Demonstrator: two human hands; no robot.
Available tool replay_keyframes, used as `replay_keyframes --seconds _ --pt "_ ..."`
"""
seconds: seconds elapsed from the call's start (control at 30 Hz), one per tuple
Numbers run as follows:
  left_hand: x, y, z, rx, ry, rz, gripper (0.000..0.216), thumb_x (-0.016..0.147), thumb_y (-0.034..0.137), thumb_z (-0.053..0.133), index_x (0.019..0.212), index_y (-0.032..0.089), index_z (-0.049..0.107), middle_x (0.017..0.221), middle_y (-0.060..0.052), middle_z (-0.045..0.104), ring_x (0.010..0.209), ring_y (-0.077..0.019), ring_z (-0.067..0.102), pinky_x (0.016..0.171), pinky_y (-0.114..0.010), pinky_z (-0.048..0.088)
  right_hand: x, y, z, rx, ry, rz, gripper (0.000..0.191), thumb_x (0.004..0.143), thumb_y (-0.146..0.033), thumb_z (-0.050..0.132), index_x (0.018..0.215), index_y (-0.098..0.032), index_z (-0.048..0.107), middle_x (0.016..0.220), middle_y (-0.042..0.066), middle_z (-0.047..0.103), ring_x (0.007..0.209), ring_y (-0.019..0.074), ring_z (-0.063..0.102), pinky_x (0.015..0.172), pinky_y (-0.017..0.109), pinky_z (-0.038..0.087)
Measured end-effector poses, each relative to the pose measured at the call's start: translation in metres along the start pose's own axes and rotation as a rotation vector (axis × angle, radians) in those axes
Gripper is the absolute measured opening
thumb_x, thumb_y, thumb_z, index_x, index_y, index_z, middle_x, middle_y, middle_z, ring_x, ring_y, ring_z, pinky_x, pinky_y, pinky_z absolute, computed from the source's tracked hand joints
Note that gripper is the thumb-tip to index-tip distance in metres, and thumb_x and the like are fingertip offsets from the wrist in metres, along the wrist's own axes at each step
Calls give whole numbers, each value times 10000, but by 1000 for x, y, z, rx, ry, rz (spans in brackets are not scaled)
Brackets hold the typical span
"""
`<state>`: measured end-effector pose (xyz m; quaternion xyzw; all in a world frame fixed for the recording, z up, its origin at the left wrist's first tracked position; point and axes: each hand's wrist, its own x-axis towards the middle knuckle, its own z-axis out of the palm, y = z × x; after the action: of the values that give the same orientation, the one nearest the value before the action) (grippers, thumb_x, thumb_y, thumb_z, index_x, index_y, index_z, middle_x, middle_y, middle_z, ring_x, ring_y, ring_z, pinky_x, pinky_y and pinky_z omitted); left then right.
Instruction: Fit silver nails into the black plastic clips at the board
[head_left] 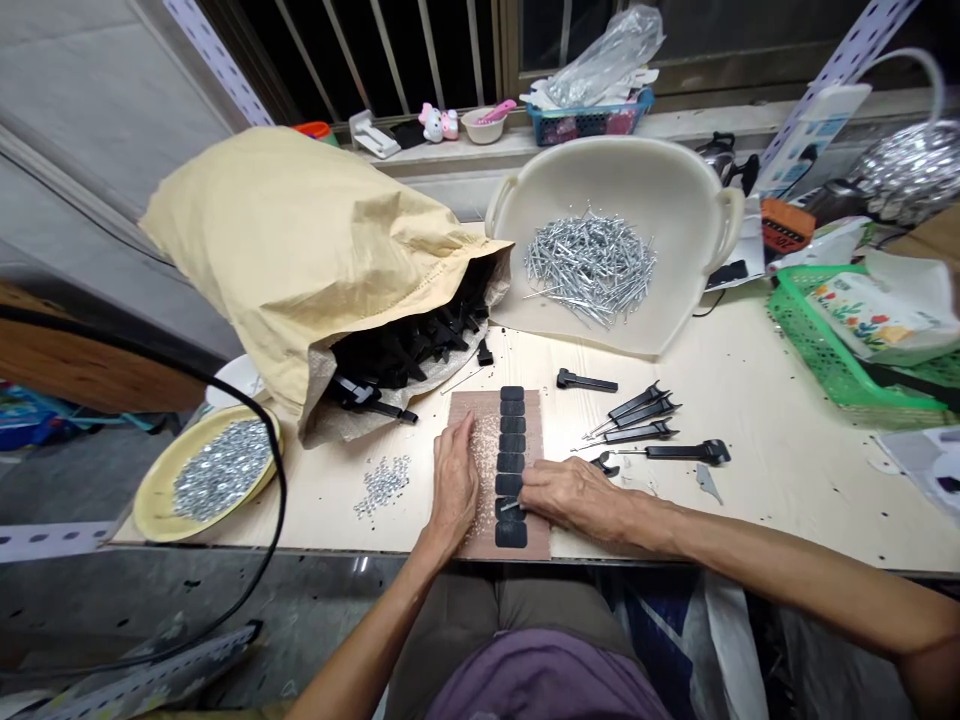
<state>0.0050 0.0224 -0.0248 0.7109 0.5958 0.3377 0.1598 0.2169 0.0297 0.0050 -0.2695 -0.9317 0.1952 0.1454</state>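
Observation:
A brown board (484,440) lies in front of me, speckled with pale bits on its left half. Down it runs a column of several black rounded pads (511,440). My left hand (455,480) lies on the board's left edge, fingers extended. The fingers of my right hand (566,495) pinch a thin metal pin (511,505) over one of the lowest pads; its other end is hidden by the hand. Just beyond that hand are a black forked piece (604,464) and several black-handled pieces with thin metal shafts (641,410).
Small metal rings (382,485) lie scattered left of the board, near a yellow bowl (150,505) of similar pieces. A large sack (300,220) spills black parts. Behind stands a white basin (517,215) holding metal pins. A green basket (795,330) is at right; a black cable (281,470) hangs at left.

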Motion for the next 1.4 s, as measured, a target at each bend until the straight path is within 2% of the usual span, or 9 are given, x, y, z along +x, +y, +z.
replay_keyframes --seconds 0.27,0.47,0.67,0.83,0.93,1.03,1.1,1.27,1.4 --pt "1 0 -1 -1 -1 27 539 860 48 289 1370 194 386 1142 -121 530 1077 -234 478 931 -437 423 25 37 -29 -74 182 282 368 989 -293 312 892 -130 627 840 59 593 742 138 548 606 262 453" --pt "2 -3 1 5 22 40 544 846 48 303 1363 189 398 1146 -121 532 1069 -235 479 942 -432 417 16 11 -18 -25 104 161 317 974 -246 360 816 -176 625 806 16 612 713 106 557 548 207 445" --pt "3 -3 1 72 21 60 512 856 52 286 1345 136 411 1116 -140 531 1022 -249 475 895 -432 436 -13 77 -82 -76 450 509 233 929 -311 473 851 -157 628 853 55 627 773 153 582 695 288 466" --pt "6 -4 3 106 49 114 508 843 60 303 1332 132 418 1098 -142 536 1009 -260 487 887 -441 439 -52 71 -100 -263 80 421 293 941 -404 415 1066 -223 608 1018 45 658 920 189 580 740 288 419" --pt "7 -4 4 138 53 146 490 838 72 315 1312 117 434 1079 -147 543 1010 -268 496 887 -453 436 -69 57 -90 -401 -165 408 538 870 -531 476 1319 -237 450 1250 80 575 1010 257 542 723 322 412" --pt "8 -3 4 167 41 158 479 844 93 328 1310 112 437 1088 -150 545 1017 -270 495 893 -454 432 -73 54 -79 -530 -337 425 710 777 -436 597 1397 -213 333 1343 126 483 1017 289 518 713 337 397" --pt "9 -3 4 185 26 148 472 851 111 333 1310 97 440 1095 -157 544 1005 -270 491 897 -453 430 -70 55 -73 -615 -386 440 679 745 -280 611 1367 -181 357 1276 144 509 983 275 522 711 332 381" --pt "11 0 5 214 4 102 463 862 156 343 1306 105 464 1093 -157 548 1008 -275 490 905 -454 424 -65 64 -67 -729 -391 378 222 871 -150 415 1065 -134 520 1068 132 552 865 222 526 650 309 335" --pt "14 2 6 243 -15 102 463 868 187 340 1295 79 484 1069 -168 564 1043 -294 491 932 -458 400 -64 73 -72 -721 -388 387 259 944 -147 256 1031 -129 499 1016 125 556 792 198 508 599 294 300"
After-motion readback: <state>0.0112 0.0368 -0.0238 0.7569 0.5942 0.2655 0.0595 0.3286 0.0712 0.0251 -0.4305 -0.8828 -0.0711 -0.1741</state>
